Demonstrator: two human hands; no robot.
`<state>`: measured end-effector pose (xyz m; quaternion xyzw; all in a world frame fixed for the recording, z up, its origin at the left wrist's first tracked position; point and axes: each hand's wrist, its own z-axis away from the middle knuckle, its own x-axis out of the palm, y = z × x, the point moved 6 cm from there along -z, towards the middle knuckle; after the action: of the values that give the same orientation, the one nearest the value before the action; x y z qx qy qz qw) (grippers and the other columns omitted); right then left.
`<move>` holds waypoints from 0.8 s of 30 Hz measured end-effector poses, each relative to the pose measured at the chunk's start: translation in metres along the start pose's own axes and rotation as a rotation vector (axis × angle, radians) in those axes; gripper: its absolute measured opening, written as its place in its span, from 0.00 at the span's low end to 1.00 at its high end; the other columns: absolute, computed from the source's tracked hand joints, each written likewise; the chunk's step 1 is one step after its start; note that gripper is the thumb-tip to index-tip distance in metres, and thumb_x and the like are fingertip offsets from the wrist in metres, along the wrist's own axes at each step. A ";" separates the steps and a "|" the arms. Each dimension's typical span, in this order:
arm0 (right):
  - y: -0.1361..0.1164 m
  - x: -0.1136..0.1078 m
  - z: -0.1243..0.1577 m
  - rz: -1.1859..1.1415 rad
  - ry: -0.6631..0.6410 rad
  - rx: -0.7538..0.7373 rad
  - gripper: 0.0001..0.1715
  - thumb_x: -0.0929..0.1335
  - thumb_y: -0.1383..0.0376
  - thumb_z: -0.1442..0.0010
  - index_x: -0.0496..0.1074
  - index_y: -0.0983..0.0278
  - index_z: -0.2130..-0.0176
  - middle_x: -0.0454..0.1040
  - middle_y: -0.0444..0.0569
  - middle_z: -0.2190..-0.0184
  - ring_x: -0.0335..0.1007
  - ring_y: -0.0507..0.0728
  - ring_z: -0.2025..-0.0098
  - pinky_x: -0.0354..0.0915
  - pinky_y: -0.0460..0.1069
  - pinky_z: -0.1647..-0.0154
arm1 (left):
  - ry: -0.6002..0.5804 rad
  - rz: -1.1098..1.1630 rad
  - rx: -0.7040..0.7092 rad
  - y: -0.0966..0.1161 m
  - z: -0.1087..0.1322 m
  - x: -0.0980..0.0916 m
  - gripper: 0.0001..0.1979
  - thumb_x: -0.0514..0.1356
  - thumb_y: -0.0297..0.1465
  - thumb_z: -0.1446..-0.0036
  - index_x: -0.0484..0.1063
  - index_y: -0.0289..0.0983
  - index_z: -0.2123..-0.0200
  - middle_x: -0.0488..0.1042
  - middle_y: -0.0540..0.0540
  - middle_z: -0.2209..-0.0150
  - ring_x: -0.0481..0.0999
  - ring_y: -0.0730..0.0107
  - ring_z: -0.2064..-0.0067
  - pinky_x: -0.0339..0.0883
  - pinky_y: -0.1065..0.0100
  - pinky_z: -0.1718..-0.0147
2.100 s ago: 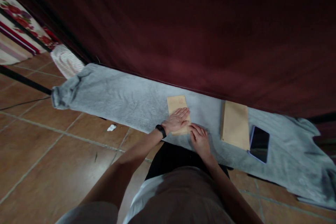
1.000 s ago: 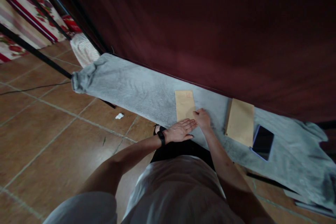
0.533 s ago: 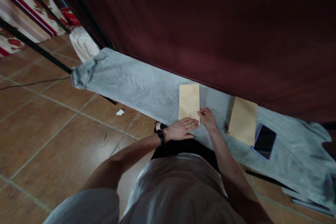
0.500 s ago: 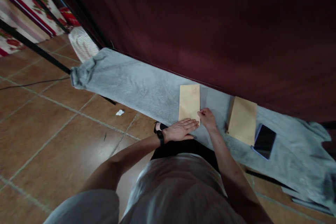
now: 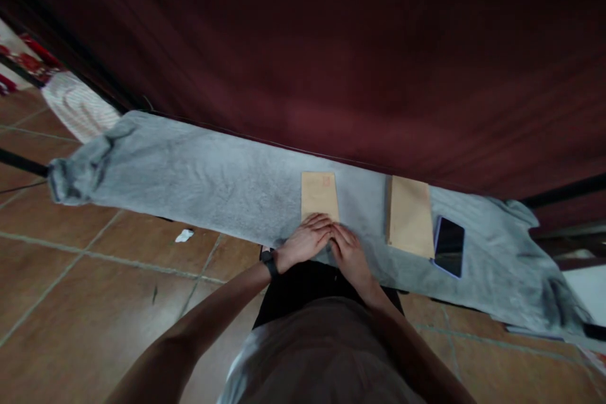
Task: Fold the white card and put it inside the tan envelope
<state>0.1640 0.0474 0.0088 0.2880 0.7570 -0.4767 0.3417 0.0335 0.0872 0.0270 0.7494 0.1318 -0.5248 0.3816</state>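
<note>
A tan paper envelope (image 5: 319, 192) with a small red printed square near its far right corner lies on the grey cloth in front of me. My left hand (image 5: 307, 240) rests over its near end, fingers together and stretched out flat. At the near right corner is my right hand (image 5: 349, 255), fingers bent and closed at the envelope's edge. Its fingertips meet those of my left hand, so the exact grip is partly hidden. The envelope's near edge is covered by both hands.
A stack of similar envelopes (image 5: 411, 214) lies to the right, with a dark-screened phone (image 5: 449, 246) beside it. Grey cloth (image 5: 213, 170) covers the narrow bench. A dark red curtain (image 5: 303, 76) hangs behind. A white scrap (image 5: 184, 235) lies on the tiled floor.
My right hand has moved from the envelope's right edge down to its near corner, against my left fingertips. The view has shifted, showing more of the bench's right end.
</note>
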 end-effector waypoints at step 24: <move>-0.010 -0.004 0.010 0.077 -0.043 -0.071 0.25 0.63 0.65 0.29 0.68 0.58 0.36 0.70 0.52 0.36 0.65 0.61 0.33 0.59 0.63 0.30 | -0.023 -0.226 -0.056 -0.046 -0.045 0.021 0.30 0.44 0.40 0.27 0.52 0.30 0.28 0.53 0.35 0.27 0.50 0.60 0.26 0.45 0.54 0.28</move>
<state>0.1609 0.0338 0.0142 0.2941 0.7542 -0.4424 0.3859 0.0455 0.1455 -0.0039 0.7125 0.2257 -0.5694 0.3423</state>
